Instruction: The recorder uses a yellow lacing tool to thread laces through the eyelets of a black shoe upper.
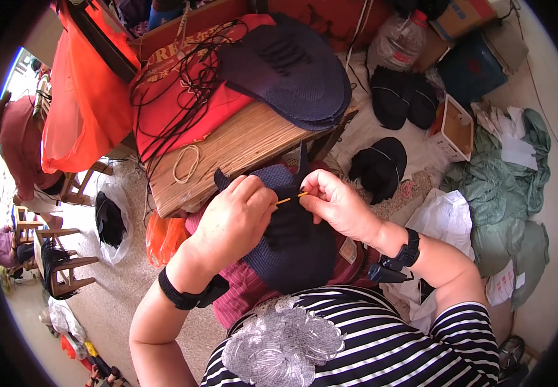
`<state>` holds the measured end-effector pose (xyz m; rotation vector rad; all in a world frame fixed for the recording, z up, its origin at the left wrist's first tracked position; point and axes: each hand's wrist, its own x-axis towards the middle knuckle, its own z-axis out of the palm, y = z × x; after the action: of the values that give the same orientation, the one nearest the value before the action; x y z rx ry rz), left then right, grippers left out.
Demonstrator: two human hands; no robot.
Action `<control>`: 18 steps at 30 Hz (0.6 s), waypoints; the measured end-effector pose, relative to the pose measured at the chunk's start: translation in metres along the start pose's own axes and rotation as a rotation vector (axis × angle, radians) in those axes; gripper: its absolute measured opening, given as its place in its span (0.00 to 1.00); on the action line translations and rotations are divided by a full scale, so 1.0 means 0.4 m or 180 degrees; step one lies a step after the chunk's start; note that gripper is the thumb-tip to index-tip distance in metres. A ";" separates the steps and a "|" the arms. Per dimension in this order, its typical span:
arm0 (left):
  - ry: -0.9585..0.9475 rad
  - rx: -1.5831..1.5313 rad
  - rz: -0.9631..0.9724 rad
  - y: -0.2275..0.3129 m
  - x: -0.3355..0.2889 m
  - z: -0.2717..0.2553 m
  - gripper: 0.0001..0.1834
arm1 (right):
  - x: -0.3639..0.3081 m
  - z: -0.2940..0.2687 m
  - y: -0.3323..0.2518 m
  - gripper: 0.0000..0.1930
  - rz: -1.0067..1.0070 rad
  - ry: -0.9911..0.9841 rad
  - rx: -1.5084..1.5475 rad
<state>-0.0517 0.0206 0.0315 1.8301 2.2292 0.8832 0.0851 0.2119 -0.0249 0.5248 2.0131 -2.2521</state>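
A dark navy mesh fabric piece (295,258) lies over my lap, two dark strap-like ends rising at its far side. Across it runs a thin yellow stick (283,201), broken midway by something dark. My left hand (240,209) is closed at the stick's left end, its fingers curled over the fabric. At the other end my right hand (340,201) pinches with thumb and forefinger. Whether the stick passes through the fabric cannot be made out. Beyond my hands, similar navy mesh pieces (292,71) are stacked on the wooden table (227,151).
Black cords (185,97) tangle over a red bag (227,106) beside a loop of pale string (186,164). Black fabric items (380,169) and a white basket (452,132) are on the right, near green cloth (508,187). Wooden stools (66,261) and an orange bag (85,97) are left.
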 end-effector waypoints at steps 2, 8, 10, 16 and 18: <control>-0.0058 0.0173 -0.0310 0.009 0.000 0.012 0.07 | 0.000 0.005 0.000 0.08 -0.0231 -0.0032 -0.0131; -0.0426 -0.0214 0.0309 -0.043 -0.006 0.019 0.11 | 0.011 0.012 0.005 0.07 -0.0344 -0.0159 -0.0244; -0.0474 -0.0364 0.0374 -0.059 -0.012 0.013 0.12 | 0.006 0.012 -0.007 0.06 -0.0350 -0.0124 -0.0361; -0.0579 -0.0639 0.0479 -0.066 -0.038 0.006 0.12 | 0.008 0.027 -0.001 0.07 -0.0502 0.0014 -0.0543; -0.0582 -0.0616 0.0486 -0.066 -0.053 0.007 0.11 | 0.005 0.031 0.002 0.07 -0.0526 0.0005 -0.0562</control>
<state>-0.0676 -0.0007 0.0104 1.9232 1.8489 0.8817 0.0808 0.2001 -0.0252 0.3569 2.3064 -2.1284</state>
